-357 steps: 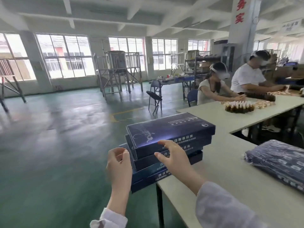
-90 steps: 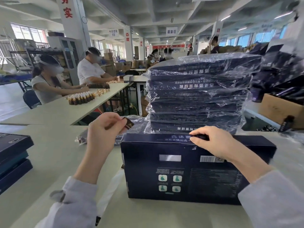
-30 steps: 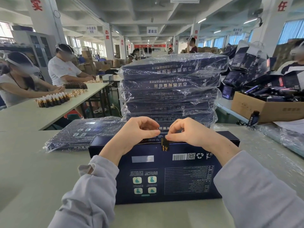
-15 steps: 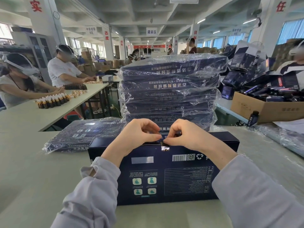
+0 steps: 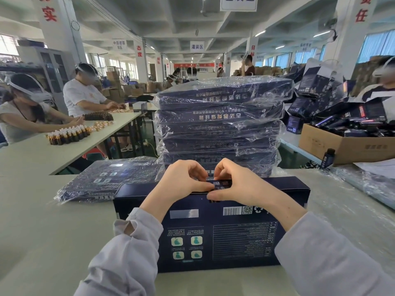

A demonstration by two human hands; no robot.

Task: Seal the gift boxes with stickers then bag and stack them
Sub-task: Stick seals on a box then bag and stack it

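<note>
Far left, neighbouring table: small amber glass bottles (image 5: pixel 68 134) are set out in rows and are not part of this task.

Left of centre: one flat dark blue box sealed in a clear plastic bag (image 5: pixel 111 178) is laid on the pale grey worktable (image 5: pixel 42 221).

Centre: the dark blue rectangular cardboard gift box (image 5: pixel 213 236) is stood on its long edge, printed back towards the camera. The left hand (image 5: pixel 183 184) and right hand (image 5: pixel 243 189) are met at the middle of its top edge. The fingers of both are curled, and a small dark sticker (image 5: pixel 223 184) is pinched and pressed between them across the lid seam.

Just behind: a tall stack of bagged dark blue boxes (image 5: pixel 220 124).

Right: an open brown cardboard carton (image 5: pixel 342 148) of small dark packs.

Step judged: sealing, with the sticker being folded over the edge. Next move judged: the lower end is to be rubbed flat on the front face, after which a bag is required.
</note>
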